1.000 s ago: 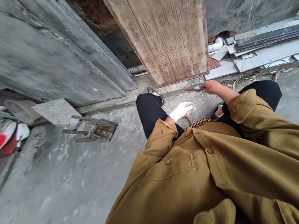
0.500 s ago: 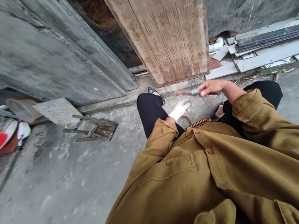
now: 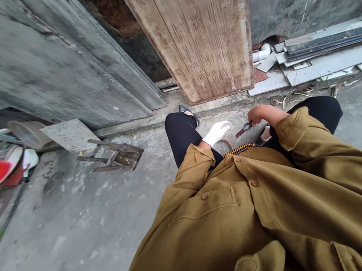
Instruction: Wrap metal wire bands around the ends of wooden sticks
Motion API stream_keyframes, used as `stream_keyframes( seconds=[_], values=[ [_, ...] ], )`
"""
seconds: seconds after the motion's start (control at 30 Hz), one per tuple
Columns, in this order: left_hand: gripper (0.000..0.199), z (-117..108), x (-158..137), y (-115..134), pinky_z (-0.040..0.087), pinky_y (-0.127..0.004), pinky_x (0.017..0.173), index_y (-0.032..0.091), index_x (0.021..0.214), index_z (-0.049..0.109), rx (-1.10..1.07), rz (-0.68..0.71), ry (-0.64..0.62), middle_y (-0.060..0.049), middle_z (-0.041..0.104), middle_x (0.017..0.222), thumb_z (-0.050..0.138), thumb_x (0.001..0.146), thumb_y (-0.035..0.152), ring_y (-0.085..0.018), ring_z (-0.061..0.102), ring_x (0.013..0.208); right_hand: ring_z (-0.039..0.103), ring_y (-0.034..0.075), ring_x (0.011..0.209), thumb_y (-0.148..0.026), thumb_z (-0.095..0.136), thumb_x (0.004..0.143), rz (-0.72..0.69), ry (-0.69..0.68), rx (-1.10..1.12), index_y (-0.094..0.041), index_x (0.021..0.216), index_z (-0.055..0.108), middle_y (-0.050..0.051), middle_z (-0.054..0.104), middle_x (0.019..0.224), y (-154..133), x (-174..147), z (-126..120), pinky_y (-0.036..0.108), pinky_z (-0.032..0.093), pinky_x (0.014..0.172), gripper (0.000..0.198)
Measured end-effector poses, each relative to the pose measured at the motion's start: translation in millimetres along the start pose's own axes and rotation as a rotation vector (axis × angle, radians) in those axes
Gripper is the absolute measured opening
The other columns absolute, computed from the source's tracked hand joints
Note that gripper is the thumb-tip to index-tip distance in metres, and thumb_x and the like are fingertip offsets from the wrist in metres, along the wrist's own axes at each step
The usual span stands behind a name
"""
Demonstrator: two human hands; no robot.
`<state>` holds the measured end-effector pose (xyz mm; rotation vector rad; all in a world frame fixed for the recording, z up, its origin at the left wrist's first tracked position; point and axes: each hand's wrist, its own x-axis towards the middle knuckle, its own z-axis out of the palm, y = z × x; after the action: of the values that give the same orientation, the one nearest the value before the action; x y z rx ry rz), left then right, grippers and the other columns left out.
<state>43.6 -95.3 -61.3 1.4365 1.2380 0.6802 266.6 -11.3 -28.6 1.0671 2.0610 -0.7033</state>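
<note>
Tool (image 3: 243,129) has swung down, now right of frame centre, gripped in bare right hand (image 3: 255,115); probably light, stiff, best held behind its grey band (image 3: 247,126); gloved left hand (image 3: 217,132), can't tell if gripping.

Left hand (image 3: 219,132) seemingly curled, right hand (image 3: 255,116) fisted.

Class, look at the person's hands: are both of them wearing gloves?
No, only the left hand wears a white glove; the right hand, which grips a tool, is bare.
</note>
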Motion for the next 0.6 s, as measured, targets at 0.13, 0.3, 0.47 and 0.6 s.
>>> stream_keyframes(
  seconds=[0.13,0.3,0.47,0.6],
  values=[
    [0.014,-6,5,-6,0.041,-0.024,0.062,0.013,0.078,0.065,0.006,0.026,0.050,-0.003,0.062,0.069,0.061,0.082,0.026,-0.013,0.052,0.065,0.049,0.011,0.057,-0.037,0.077,0.071,-0.377,-0.258,0.290,-0.012,0.093,0.071,-0.002,0.057,0.063,7,-10,-2,0.024,0.041,0.060,0.033],
    [0.020,1,6,-10,0.036,-0.023,0.054,0.013,0.080,0.065,-0.032,0.039,-0.010,0.000,0.053,0.057,0.057,0.086,0.030,-0.011,0.045,0.053,0.048,0.010,0.062,-0.054,0.069,0.079,-0.714,0.225,0.797,-0.014,0.097,0.067,0.000,0.059,0.073,23,-33,-16,0.023,0.041,0.063,0.045],
    [0.021,12,-5,1,0.035,-0.024,0.051,0.015,0.079,0.067,-0.030,0.021,-0.182,0.000,0.053,0.056,0.061,0.084,0.035,-0.011,0.043,0.050,0.059,0.017,0.074,-0.042,0.056,0.091,-0.159,0.666,0.701,-0.013,0.114,0.067,0.008,0.066,0.086,24,-24,-18,0.028,0.045,0.070,0.039],
    [0.014,16,-11,12,0.037,-0.024,0.053,0.018,0.073,0.068,0.036,0.012,-0.217,-0.001,0.055,0.055,0.065,0.080,0.029,-0.014,0.047,0.055,0.063,0.029,0.103,-0.038,0.065,0.085,0.156,0.499,0.165,-0.017,0.117,0.070,0.017,0.067,0.115,5,-3,-8,0.034,0.047,0.084,0.039]
  ],
)
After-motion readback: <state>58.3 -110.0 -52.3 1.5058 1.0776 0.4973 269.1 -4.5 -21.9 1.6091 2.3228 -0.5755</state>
